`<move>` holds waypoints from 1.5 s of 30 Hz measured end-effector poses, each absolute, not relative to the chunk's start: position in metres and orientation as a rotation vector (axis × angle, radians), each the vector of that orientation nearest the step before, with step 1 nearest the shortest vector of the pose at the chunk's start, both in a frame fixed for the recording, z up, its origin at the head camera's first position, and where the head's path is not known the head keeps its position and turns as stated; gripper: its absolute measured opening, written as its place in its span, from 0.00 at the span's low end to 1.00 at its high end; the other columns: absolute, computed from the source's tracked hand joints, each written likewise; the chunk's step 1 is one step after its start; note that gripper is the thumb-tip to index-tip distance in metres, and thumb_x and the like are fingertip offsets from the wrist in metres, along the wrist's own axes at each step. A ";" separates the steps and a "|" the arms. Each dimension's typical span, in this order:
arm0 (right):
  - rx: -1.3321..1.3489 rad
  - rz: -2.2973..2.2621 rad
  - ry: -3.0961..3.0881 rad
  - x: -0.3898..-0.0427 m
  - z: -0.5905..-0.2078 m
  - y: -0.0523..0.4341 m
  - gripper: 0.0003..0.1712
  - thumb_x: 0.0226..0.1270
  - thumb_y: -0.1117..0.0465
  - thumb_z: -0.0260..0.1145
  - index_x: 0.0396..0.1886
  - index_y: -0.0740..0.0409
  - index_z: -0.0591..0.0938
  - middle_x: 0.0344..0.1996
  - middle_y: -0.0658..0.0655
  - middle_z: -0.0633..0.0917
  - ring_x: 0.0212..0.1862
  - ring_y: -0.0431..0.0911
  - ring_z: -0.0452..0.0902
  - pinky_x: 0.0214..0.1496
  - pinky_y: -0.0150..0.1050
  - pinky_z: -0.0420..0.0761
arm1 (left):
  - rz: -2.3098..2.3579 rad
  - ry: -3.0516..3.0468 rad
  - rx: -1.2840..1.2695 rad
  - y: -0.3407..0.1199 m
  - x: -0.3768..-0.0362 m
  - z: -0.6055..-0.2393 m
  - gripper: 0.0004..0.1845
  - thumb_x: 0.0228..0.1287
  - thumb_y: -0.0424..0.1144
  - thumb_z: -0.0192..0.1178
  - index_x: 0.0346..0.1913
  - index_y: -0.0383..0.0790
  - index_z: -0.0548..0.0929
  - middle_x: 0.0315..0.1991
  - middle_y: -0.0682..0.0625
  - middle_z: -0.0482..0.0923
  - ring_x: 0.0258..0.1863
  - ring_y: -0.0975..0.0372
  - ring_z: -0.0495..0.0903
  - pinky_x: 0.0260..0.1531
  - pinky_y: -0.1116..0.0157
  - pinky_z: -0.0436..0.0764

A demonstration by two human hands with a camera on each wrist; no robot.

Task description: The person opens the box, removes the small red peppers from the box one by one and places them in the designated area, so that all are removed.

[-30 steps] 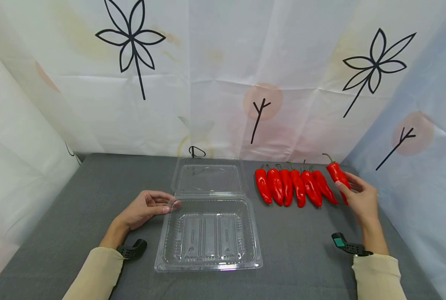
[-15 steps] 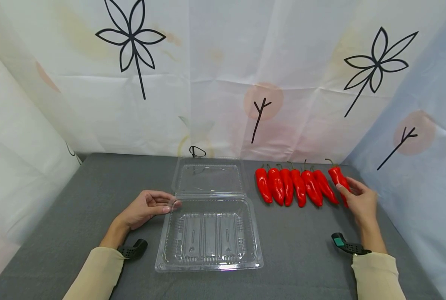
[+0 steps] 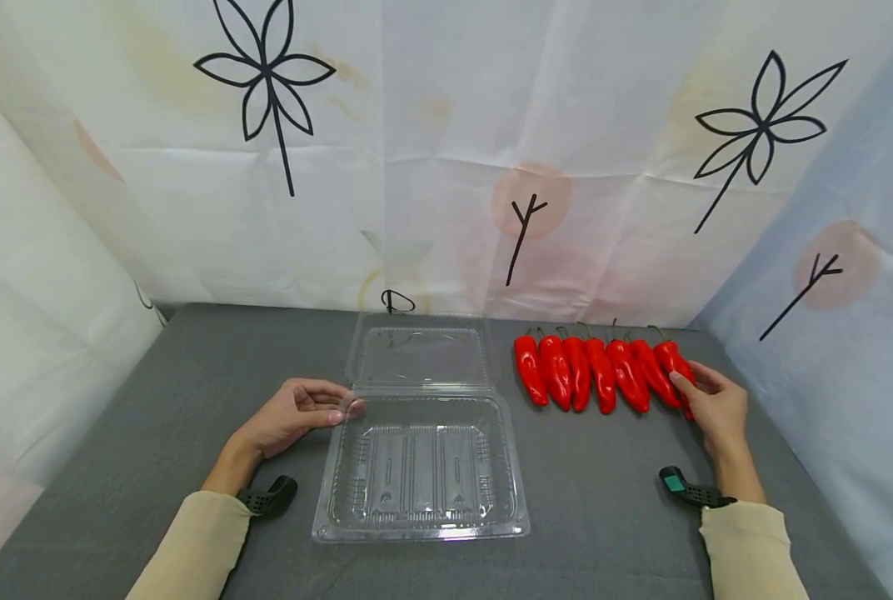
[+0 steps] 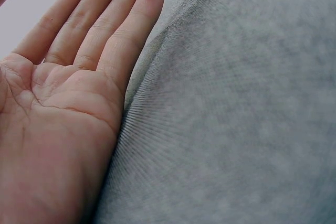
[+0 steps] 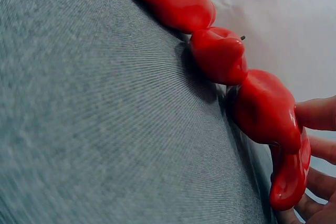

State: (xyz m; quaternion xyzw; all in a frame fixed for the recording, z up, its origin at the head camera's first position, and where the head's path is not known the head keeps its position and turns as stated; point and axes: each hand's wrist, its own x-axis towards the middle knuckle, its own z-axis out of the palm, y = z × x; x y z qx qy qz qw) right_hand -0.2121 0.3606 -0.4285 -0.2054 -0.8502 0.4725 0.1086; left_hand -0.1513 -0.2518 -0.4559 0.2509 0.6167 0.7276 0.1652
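My right hand (image 3: 720, 410) holds a long red chili pepper (image 3: 671, 357) between thumb and fingers, at the right end of a row of several red peppers (image 3: 556, 371). The held pepper lies against its neighbour; in the right wrist view its red tip (image 5: 290, 184) hangs beside the fingers. A clear plastic clamshell box (image 3: 421, 533) stands with its lid (image 3: 420, 354) folded back. My left hand (image 3: 291, 421) touches the box's rear left corner with extended fingers and thumb. The left wrist view shows the open palm (image 4: 63, 108), its fingers nearly straight; the box is barely visible there.
A grey cloth-covered table (image 3: 192, 375) lies under everything. Patterned white curtains (image 3: 446, 167) stand behind it and at both sides. A small black loop (image 3: 397, 302) shows at the back edge, behind the lid.
My right hand has moved slightly left and lowered the pepper against the row's right end, closing the gap. My left hand and the box have stayed in place; the view shifted slightly.
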 end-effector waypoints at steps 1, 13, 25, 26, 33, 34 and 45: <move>-0.606 1.388 -2.502 -0.212 -0.429 0.360 0.35 0.71 0.48 0.67 0.71 0.61 0.75 0.59 0.61 0.78 0.41 0.31 0.68 0.31 0.21 0.76 | 2.075 1.753 0.717 -0.252 -0.151 -0.456 0.17 0.69 0.21 0.58 0.59 0.26 0.80 0.54 0.40 0.85 0.55 0.55 0.84 0.53 0.62 0.82; -0.612 1.342 -2.565 -0.214 -0.432 0.357 0.37 0.73 0.45 0.63 0.73 0.62 0.72 0.67 0.68 0.74 0.60 0.54 0.69 0.34 0.18 0.70 | 2.082 1.747 0.718 -0.253 -0.151 -0.456 0.17 0.69 0.21 0.58 0.59 0.26 0.81 0.54 0.39 0.85 0.55 0.55 0.84 0.53 0.63 0.83; -0.619 1.351 -2.606 -0.213 -0.435 0.358 0.38 0.75 0.43 0.60 0.74 0.64 0.69 0.69 0.71 0.71 0.66 0.60 0.67 0.32 0.17 0.69 | 2.086 1.737 0.731 -0.252 -0.150 -0.456 0.17 0.69 0.21 0.58 0.59 0.24 0.80 0.54 0.38 0.84 0.56 0.55 0.84 0.53 0.63 0.82; -0.615 1.352 -2.607 -0.213 -0.435 0.358 0.39 0.75 0.43 0.60 0.74 0.64 0.69 0.69 0.71 0.71 0.65 0.60 0.68 0.32 0.17 0.70 | 2.088 1.733 0.734 -0.252 -0.150 -0.456 0.17 0.69 0.21 0.58 0.59 0.24 0.80 0.54 0.38 0.84 0.56 0.55 0.84 0.53 0.63 0.82; -0.618 1.343 -2.597 -0.213 -0.435 0.358 0.38 0.74 0.43 0.60 0.74 0.63 0.70 0.68 0.69 0.73 0.60 0.55 0.71 0.32 0.16 0.71 | 2.099 1.714 0.741 -0.251 -0.150 -0.455 0.17 0.68 0.21 0.58 0.59 0.24 0.80 0.54 0.38 0.84 0.56 0.54 0.84 0.54 0.63 0.82; -0.622 1.344 -2.591 -0.213 -0.435 0.357 0.38 0.74 0.43 0.60 0.74 0.63 0.71 0.67 0.68 0.74 0.59 0.54 0.72 0.32 0.16 0.71 | 2.100 1.712 0.741 -0.251 -0.150 -0.455 0.17 0.68 0.21 0.58 0.59 0.24 0.80 0.54 0.38 0.84 0.56 0.54 0.84 0.54 0.63 0.82; -0.650 1.317 -2.528 -0.212 -0.435 0.358 0.35 0.75 0.44 0.59 0.72 0.61 0.73 0.67 0.66 0.76 0.56 0.48 0.72 0.33 0.18 0.71 | 2.094 1.734 0.716 -0.250 -0.150 -0.455 0.17 0.68 0.21 0.59 0.58 0.26 0.81 0.54 0.38 0.84 0.56 0.55 0.84 0.53 0.64 0.82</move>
